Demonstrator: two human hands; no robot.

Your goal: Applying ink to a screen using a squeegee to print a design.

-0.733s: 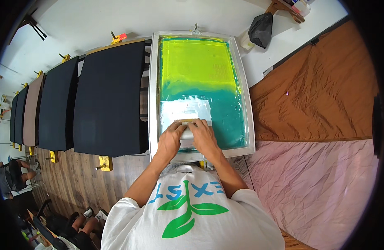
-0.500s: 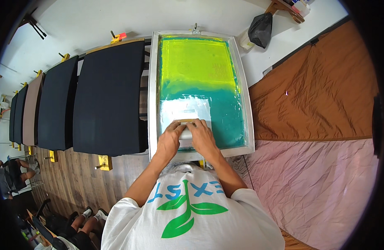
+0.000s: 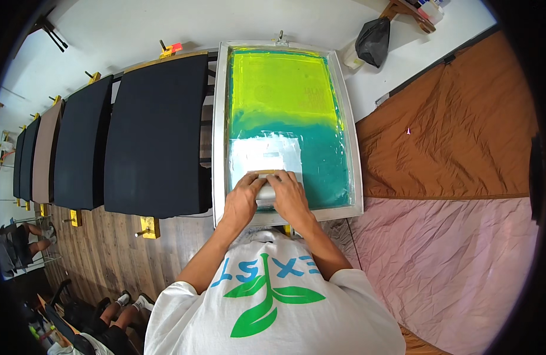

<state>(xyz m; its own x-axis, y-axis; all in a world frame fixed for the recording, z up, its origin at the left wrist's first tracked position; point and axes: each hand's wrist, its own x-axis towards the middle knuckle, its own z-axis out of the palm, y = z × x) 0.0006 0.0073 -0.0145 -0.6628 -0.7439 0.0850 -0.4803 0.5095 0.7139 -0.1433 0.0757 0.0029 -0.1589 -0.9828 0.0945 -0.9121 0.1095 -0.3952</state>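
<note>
Two hands, one squeegee, side by side at the near end of the screen

Nearest, the left hand [image 3: 241, 201] and the right hand [image 3: 289, 196] are both curled narrowly around the squeegee [image 3: 265, 172], close together, fingers bent over its tan top edge. The tool sits within the near part of the screen frame [image 3: 354, 148], left of its middle. Its lower edge is hidden, so I cannot tell how firmly it presses. For this step, equal pressure from both hands and a steady tilt would probably serve best; pressing harder on one side could leave a streak.

Just beyond the tool spreads white ink [image 3: 255, 152], which ought to be kept in an even band. To its right lies teal mesh [image 3: 323, 171]; farther off, yellow-green mesh [image 3: 279, 83]. A clamp [image 3: 280, 41] stands at the far rail.
</note>
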